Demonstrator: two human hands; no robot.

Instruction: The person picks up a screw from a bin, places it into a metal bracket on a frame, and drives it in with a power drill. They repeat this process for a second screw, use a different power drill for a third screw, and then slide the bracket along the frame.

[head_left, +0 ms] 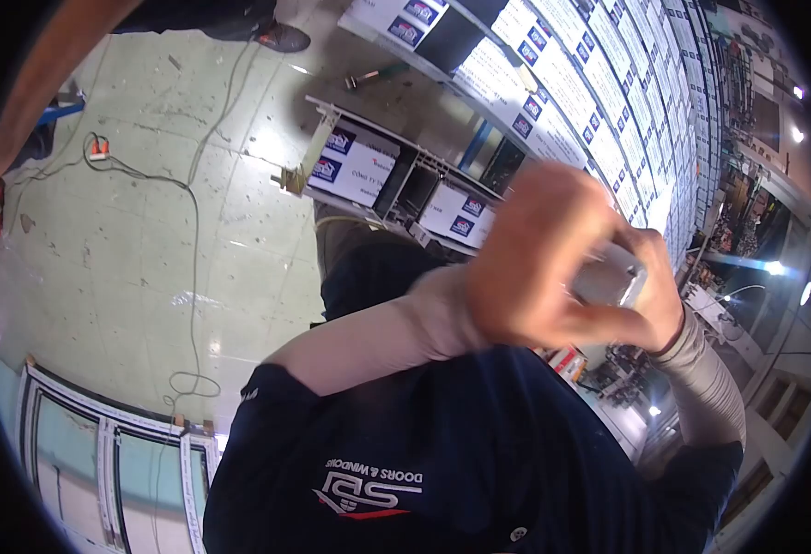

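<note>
My left hand (pixel 542 263) is smeared by motion in front of my chest, its fingers curled and its thumb (pixel 609 325) bent round the near side of a grey, shiny piece (pixel 609 277). On the far side of that piece is my right hand (pixel 661 294), its fingers wrapped about it. The two hands almost meet, and much of the piece is hidden between them, so I cannot make out its kind. Beyond my left hand lies a frame (pixel 405 148) of profiles with white, printed protective film (pixel 355 166).
Long film-wrapped profiles (pixel 599 102) are stacked at the upper right. A hammer (pixel 378 76) lies on the floor near them. Cables run from an orange socket (pixel 99 150) across the tiles. Framed panels (pixel 110 443) stand at lower left. Another person's arm (pixel 50 78) and shoe (pixel 284 37) show at upper left.
</note>
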